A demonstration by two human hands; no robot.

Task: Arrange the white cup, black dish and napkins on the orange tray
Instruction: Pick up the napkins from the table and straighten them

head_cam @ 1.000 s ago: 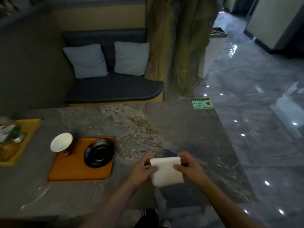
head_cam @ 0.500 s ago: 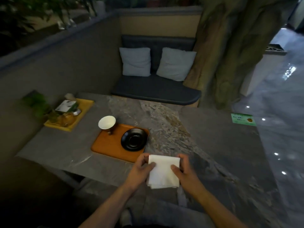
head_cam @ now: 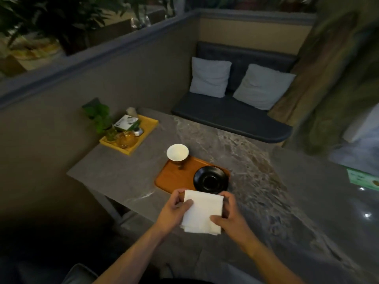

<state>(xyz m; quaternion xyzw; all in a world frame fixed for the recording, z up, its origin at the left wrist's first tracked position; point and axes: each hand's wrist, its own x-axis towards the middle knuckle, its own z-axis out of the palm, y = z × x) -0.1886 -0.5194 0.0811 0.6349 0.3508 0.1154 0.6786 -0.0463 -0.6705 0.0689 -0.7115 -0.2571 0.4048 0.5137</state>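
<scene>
An orange tray lies on the grey stone table. A white cup stands at the tray's far left corner. A black dish sits on the tray's right end, overhanging its edge a little. I hold a folded stack of white napkins just in front of the tray's near edge. My left hand grips the stack's left side and my right hand grips its right side, thumbs on top.
A yellow tray with a small box, glassware and a green plant stands at the table's far left by the wall. A dark bench with two pale cushions lies beyond the table. A green card lies at the right.
The view has swung left and moved nearer. Both hands have carried the napkins toward the orange tray's near edge. Cup and dish have not moved.
</scene>
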